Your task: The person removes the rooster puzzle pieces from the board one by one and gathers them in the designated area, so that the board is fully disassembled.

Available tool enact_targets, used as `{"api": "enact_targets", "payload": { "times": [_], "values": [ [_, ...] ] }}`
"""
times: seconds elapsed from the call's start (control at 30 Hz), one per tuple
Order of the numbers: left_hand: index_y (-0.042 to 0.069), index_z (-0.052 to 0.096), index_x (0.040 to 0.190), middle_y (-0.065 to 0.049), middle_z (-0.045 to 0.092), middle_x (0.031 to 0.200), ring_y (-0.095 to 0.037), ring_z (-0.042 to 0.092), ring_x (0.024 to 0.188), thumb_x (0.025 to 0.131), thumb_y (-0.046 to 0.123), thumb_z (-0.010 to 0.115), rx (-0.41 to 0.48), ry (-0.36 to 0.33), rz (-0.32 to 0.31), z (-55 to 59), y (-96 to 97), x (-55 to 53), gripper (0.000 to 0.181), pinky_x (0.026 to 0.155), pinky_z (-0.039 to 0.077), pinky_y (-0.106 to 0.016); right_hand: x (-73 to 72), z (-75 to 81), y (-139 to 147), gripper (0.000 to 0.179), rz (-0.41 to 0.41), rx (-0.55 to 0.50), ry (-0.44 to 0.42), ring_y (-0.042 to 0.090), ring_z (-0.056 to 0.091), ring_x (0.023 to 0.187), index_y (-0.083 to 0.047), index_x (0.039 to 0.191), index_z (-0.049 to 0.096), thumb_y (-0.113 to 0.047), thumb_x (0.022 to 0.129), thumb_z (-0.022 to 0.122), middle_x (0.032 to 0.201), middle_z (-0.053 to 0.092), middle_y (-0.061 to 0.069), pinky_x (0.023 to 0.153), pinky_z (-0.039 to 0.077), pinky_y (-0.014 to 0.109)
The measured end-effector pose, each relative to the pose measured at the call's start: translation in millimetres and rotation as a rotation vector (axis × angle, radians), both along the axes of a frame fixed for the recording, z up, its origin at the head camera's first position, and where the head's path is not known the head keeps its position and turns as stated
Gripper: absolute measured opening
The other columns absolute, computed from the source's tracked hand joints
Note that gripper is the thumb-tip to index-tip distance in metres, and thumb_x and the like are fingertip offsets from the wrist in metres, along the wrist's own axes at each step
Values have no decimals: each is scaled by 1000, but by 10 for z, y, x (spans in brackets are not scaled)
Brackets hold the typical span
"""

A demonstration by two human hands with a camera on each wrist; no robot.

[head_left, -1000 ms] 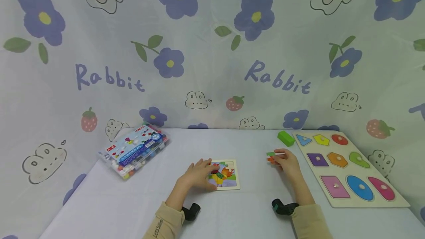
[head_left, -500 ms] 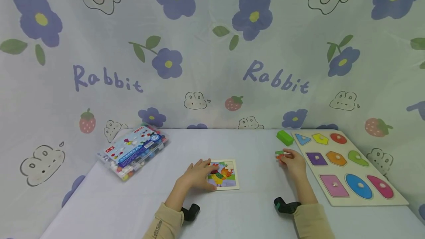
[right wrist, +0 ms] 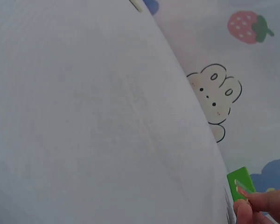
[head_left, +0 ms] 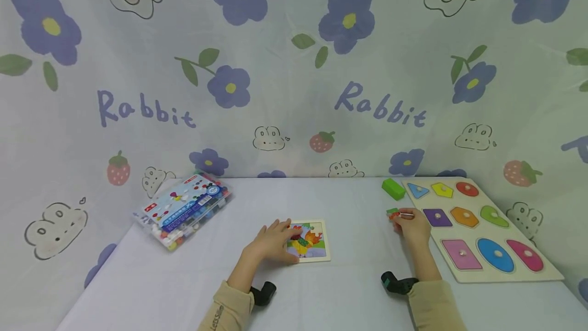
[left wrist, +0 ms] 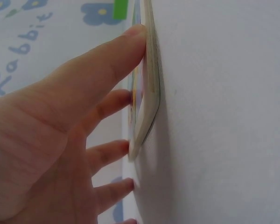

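My left hand [head_left: 272, 244] rests with spread fingers on the left side of a small framed jigsaw puzzle [head_left: 327, 241], which has a bright cartoon picture. In the left wrist view, the thumb [left wrist: 107, 58] presses the near edge of the puzzle frame [left wrist: 151, 93] and two fingertips touch its far side. Off to the right, my right hand [head_left: 415, 227] pinches a small green and orange-red puzzle piece [head_left: 392, 212] between thumb and fingers. The piece [right wrist: 243, 190] overlaps a green block [right wrist: 238, 176] in the right wrist view.
A wooden shape board with knobbed pieces [head_left: 459, 249] lies at the right, close beside the right hand. The green block also stands at its far left corner. A clear case of colourful pieces [head_left: 184, 208] lies back left. Patterned cloth [head_left: 294, 91] hangs behind the white table.
My right hand has moved right, toward the shape board, with the puzzle piece in its fingers, and the piece has turned. The left hand stays on the puzzle. The head view has shifted slightly.
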State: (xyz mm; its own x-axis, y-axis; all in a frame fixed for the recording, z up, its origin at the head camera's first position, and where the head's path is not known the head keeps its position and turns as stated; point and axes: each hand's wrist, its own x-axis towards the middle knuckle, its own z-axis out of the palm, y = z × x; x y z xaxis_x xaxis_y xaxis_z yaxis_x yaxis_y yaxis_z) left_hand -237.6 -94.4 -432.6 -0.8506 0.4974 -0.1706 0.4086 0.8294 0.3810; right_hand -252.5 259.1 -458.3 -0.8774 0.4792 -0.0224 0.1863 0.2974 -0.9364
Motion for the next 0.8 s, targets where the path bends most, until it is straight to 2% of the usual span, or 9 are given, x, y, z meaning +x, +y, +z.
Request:
{"api": "enact_targets", "payload": {
  "times": [0.2,0.47,0.57,0.73,0.8],
  "values": [
    [19,49,134,-15,30,147,-43,21,135,75,41,74,-2,1,-4,-10,-4,-13,68,103,15,-65,16,-2,14,24,10,10,25,1,59,54,13,108,58,0,88,54,77,61,10,53,51,16],
    [19,49,134,-16,30,147,-44,20,135,75,40,74,9,-6,-6,-2,-9,-20,68,103,15,-66,38,4,2,25,-15,64,19,2,59,54,14,107,59,-1,89,54,86,62,21,53,49,13],
    [19,49,134,-15,30,148,-43,20,135,74,41,74,8,-6,-5,11,-5,-16,69,103,15,-65,36,-3,-1,23,-23,179,7,9,59,58,12,105,61,-3,88,54,87,62,22,53,47,14],
    [19,49,135,-15,30,148,-42,21,135,75,40,74,-10,-7,-3,29,5,-4,68,103,16,-65,32,-22,-2,21,-9,485,-16,29,57,72,8,101,65,-4,86,56,86,63,22,58,40,32],
    [19,49,135,-14,30,148,-42,21,136,75,40,73,-14,-8,-3,27,6,-7,68,103,16,-64,33,-27,2,20,3,550,-25,32,57,73,7,100,65,-4,86,56,85,64,21,56,40,36]
  ]
}}
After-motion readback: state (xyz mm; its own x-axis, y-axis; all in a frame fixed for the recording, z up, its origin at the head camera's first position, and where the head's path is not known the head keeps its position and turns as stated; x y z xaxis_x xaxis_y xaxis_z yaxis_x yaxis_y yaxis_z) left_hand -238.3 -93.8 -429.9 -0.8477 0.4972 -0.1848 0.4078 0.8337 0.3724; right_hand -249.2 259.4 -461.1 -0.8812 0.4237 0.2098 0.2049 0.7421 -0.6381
